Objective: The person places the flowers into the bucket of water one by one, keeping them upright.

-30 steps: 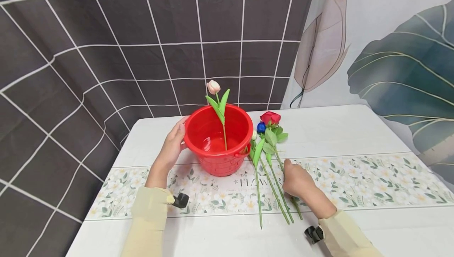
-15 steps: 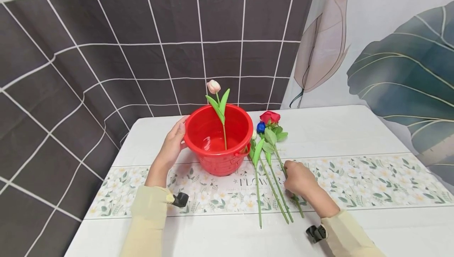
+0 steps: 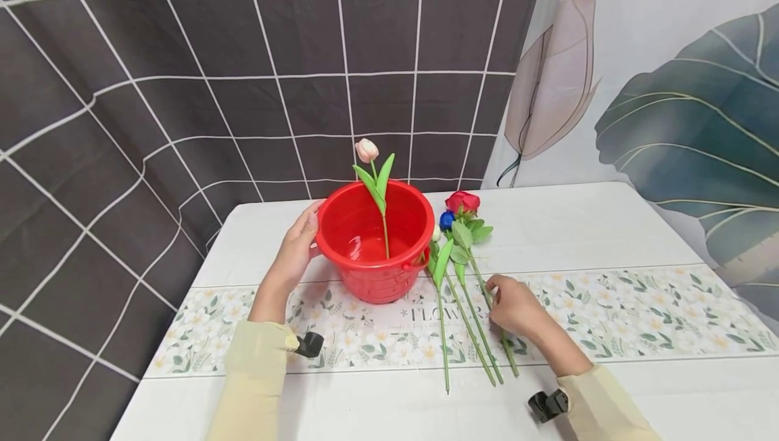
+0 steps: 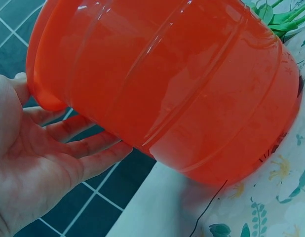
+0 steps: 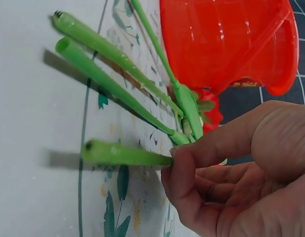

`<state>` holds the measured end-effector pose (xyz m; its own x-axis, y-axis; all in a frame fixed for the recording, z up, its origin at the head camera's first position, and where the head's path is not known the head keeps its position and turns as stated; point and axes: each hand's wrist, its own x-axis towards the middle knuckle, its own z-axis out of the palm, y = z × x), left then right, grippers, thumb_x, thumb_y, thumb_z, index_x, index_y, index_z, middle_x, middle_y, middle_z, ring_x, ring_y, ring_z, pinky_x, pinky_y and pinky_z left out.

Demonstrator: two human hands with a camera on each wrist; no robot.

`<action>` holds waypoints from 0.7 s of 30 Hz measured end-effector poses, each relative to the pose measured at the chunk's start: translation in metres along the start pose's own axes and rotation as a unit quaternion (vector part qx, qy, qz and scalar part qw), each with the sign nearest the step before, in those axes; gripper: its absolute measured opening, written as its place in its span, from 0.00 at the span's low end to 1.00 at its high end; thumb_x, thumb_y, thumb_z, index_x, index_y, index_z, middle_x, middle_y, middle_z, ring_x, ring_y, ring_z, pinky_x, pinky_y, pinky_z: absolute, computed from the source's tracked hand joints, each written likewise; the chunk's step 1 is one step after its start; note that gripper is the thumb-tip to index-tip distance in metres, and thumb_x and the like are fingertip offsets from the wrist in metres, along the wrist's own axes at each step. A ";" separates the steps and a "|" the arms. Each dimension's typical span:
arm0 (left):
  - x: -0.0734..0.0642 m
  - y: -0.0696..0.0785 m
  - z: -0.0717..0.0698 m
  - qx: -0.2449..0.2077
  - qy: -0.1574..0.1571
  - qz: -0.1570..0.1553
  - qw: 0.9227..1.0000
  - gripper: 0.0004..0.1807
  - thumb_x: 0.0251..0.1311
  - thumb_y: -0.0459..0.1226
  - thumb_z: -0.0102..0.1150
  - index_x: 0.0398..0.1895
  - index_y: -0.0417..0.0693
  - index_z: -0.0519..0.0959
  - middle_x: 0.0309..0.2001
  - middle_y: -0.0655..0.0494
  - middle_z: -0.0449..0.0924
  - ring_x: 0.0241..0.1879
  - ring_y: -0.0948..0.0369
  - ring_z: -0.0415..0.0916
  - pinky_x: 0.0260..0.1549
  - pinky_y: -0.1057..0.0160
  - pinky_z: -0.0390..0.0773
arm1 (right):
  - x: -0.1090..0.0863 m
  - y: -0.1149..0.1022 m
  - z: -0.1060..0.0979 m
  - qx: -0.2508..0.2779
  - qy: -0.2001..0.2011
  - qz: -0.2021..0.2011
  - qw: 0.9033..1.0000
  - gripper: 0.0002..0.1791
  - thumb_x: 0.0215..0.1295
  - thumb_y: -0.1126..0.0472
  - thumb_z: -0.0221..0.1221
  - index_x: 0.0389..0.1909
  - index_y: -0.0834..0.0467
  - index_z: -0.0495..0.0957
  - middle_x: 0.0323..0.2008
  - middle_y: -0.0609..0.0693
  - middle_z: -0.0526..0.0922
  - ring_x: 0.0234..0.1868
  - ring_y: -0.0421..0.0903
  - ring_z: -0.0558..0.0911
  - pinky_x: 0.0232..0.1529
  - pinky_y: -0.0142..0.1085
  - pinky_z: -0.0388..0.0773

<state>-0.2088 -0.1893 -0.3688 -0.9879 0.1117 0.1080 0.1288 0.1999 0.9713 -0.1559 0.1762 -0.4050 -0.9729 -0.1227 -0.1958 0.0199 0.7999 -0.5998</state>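
Observation:
A red bucket (image 3: 377, 279) stands on the table, with one pale pink tulip (image 3: 366, 151) leaning upright inside it. My left hand (image 3: 292, 251) holds the bucket at its left side; in the left wrist view the thumb is at the rim and the fingers lie along the outer wall. Right of the bucket, a red rose (image 3: 462, 202) lies among other flowers. Thumb and index finger of my right hand (image 3: 516, 307) pinch its green stem (image 5: 125, 154) near the lower part. Beside it lie a blue flower (image 3: 447, 220) and a whitish bloom (image 3: 435, 233), partly hidden by the bucket.
Several green stems (image 3: 443, 339) lie close together, pointing toward the table's front. A floral strip (image 3: 645, 306) crosses the white tabletop (image 3: 572, 224). Behind stand a dark gridded cloth (image 3: 292, 28) and a leaf-printed cloth (image 3: 688, 123).
My right hand has shifted slightly right, its fingers now less bunched at the rose stem. The rose and blue flower have moved slightly left. The left hand and bucket look unchanged.

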 end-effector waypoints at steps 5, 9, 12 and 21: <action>-0.001 0.000 0.001 0.003 -0.003 0.000 1.000 0.29 0.74 0.52 0.36 0.75 0.57 0.55 0.69 0.53 0.62 0.66 0.52 0.64 0.55 0.50 0.74 | 0.000 0.000 0.000 0.067 -0.001 -0.003 0.998 0.23 0.47 0.79 0.52 0.49 0.72 0.72 0.20 0.52 0.72 0.18 0.44 0.72 0.18 0.33 0.66; -0.002 0.000 0.001 0.005 -0.003 0.000 1.000 0.28 0.74 0.51 0.35 0.75 0.57 0.55 0.69 0.53 0.62 0.66 0.52 0.64 0.56 0.49 0.74 | -0.001 0.001 -0.002 0.138 -0.018 -0.005 0.990 0.23 0.46 0.80 0.53 0.49 0.73 0.71 0.20 0.53 0.73 0.18 0.45 0.75 0.20 0.35 0.72; -0.002 0.000 0.001 0.006 -0.003 -0.001 1.000 0.28 0.74 0.51 0.35 0.75 0.57 0.55 0.69 0.53 0.62 0.66 0.52 0.64 0.56 0.49 0.74 | -0.002 0.001 -0.003 0.181 -0.034 -0.011 0.983 0.23 0.49 0.80 0.52 0.50 0.75 0.69 0.20 0.54 0.75 0.19 0.46 0.76 0.23 0.37 0.75; 0.000 -0.001 0.000 -0.001 -0.004 0.003 1.000 0.28 0.74 0.51 0.34 0.74 0.57 0.56 0.69 0.53 0.63 0.65 0.53 0.65 0.56 0.50 0.74 | 0.001 0.004 -0.008 0.261 -0.075 -0.037 0.962 0.27 0.50 0.80 0.52 0.56 0.76 0.64 0.21 0.53 0.76 0.21 0.45 0.73 0.24 0.37 0.74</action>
<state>-0.2086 -0.1894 -0.3696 -0.9862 0.1211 0.1128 0.1351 0.1963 0.9712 -0.1582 0.1842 -0.4016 -0.9328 -0.2820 -0.2242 0.1031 0.3874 -0.9161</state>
